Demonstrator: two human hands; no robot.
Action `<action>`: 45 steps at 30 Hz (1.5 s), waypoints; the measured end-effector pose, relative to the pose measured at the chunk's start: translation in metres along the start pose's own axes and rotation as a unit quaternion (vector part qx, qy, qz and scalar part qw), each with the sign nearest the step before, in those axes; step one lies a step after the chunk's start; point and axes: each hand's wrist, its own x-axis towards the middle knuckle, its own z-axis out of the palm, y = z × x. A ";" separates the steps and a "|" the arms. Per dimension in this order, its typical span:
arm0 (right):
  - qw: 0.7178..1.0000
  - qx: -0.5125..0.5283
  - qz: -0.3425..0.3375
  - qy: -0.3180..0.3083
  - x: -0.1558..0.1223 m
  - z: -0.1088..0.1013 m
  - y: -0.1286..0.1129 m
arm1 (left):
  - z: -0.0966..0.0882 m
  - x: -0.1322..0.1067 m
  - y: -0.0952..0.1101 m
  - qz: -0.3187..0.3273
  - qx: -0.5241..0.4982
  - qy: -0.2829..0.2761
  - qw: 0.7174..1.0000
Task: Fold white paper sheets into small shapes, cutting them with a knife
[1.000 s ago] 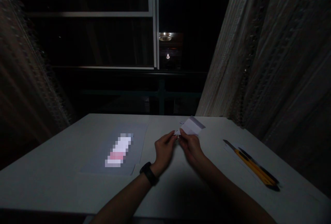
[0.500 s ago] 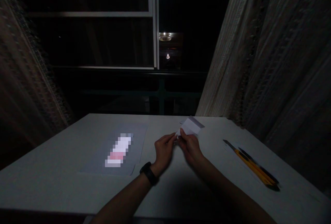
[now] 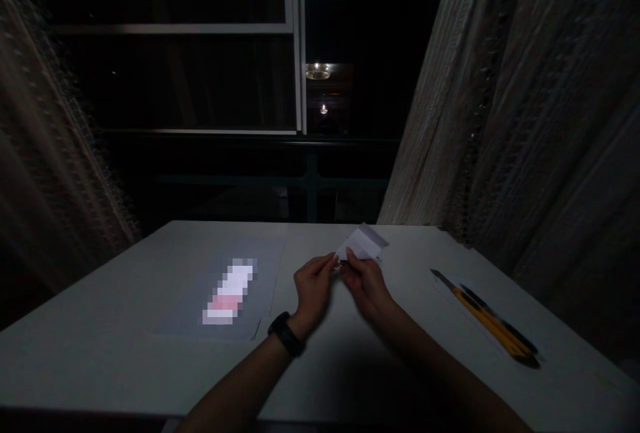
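Observation:
Both hands meet over the middle of a white table (image 3: 125,360) in dim light. My left hand (image 3: 313,286), with a black watch on its wrist, pinches the near corner of a small folded white paper (image 3: 363,243). My right hand (image 3: 365,283) pinches the same corner from the right side. The paper sticks up and away from my fingertips, tilted toward the far right. Both hands are closed on it, thumbs and forefingers pressed together.
A pale sheet (image 3: 225,286) with a blurred patch lies flat on the table's left half. A yellow-and-black utility knife and a pen (image 3: 493,326) lie near the right edge. Curtains (image 3: 525,120) hang at both sides of a dark window behind the table.
The folded paper and both hands have shifted slightly left and the paper tilts a little more upright. Nothing else has moved.

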 end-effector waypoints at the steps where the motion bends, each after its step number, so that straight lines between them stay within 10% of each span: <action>1: 1.000 0.000 -0.015 0.008 0.001 -0.001 -0.002 | 0.000 0.001 0.001 -0.015 -0.011 0.008 1.000; 6: 0.988 0.003 -0.108 0.107 0.003 -0.006 -0.010 | -0.001 0.004 0.000 -0.046 -0.030 0.029 0.998; 10: 0.988 -0.020 -0.138 0.069 -0.001 -0.004 -0.011 | -0.002 0.004 -0.001 -0.035 -0.024 0.033 0.999; 26: 0.993 -0.025 -0.100 0.060 -0.004 0.004 -0.009 | -0.001 -0.002 0.004 -0.016 -0.019 -0.031 0.999; 45: 0.971 -0.027 -0.165 0.172 0.007 0.028 0.004 | 0.003 0.001 0.009 -0.077 -0.073 0.018 0.994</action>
